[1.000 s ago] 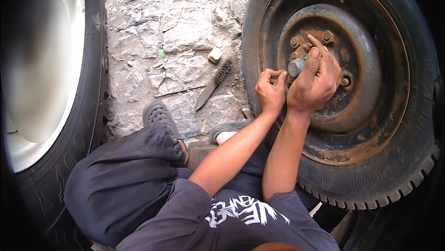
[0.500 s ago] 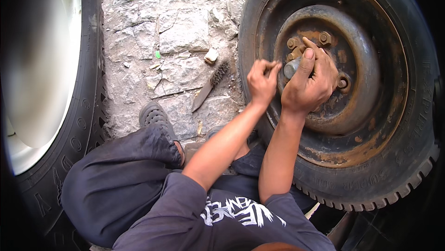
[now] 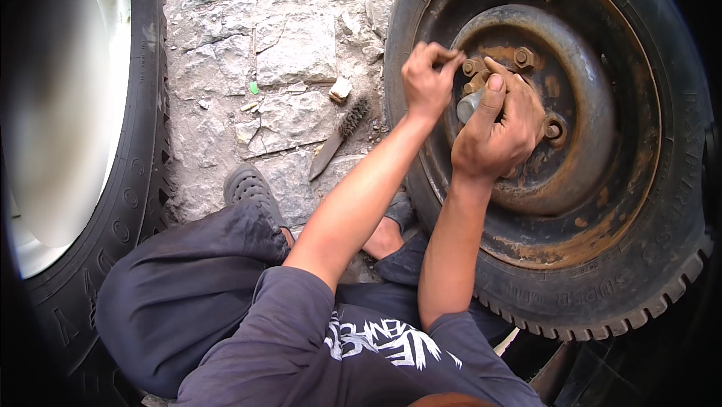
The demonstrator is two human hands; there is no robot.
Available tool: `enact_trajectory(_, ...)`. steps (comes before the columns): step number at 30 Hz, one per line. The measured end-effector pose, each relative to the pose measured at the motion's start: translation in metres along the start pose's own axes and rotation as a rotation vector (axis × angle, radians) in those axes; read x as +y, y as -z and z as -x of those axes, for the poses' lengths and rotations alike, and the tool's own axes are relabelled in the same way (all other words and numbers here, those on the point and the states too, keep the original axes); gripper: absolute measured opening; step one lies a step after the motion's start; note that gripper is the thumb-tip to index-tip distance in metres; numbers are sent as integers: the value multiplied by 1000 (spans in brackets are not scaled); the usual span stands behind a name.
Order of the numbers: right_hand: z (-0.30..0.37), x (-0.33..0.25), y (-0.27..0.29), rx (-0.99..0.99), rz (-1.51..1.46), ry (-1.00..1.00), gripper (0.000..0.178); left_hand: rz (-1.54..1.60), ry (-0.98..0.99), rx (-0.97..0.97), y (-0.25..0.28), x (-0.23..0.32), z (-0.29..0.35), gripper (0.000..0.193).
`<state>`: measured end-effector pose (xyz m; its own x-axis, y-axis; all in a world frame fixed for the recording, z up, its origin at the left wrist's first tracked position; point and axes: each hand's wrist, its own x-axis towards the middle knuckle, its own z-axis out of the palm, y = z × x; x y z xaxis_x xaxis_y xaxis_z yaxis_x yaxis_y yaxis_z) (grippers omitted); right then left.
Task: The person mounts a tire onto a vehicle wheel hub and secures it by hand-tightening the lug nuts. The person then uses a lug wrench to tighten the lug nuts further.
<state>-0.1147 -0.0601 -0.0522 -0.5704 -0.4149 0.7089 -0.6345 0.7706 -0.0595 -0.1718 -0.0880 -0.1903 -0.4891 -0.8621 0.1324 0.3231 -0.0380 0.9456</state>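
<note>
2 hands, left (image 3: 431,80) and right (image 3: 499,125), at the rusty wheel (image 3: 583,174).
Left: fingers bent, thumb near index, beside 1 nut (image 3: 471,68); cannot tell if gripping. Right: half-curled, thumb raised, next to grey hub piece (image 3: 468,107); any hold hidden. Wheel at person's right; brush (image 3: 343,134) on paving (image 3: 297,53).

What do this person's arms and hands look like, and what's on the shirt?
The left hand and right hand are bare, without gloves. The forearms are bare too. The short sleeves are dark grey, and the matching shirt has jagged white lettering across the front.
</note>
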Motion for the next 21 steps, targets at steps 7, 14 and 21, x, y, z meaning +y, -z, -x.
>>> enact_trajectory(7,1,1,1,-5,0,1,35,53,301,36,17,6,71,21)
enact_trajectory(14,1,1,1,-23,-35,25,35,87,153,27,-14,15,-52,13)
enact_trajectory(21,0,2,2,0,-2,0,37,241,565,-225,41,-33,31,16)
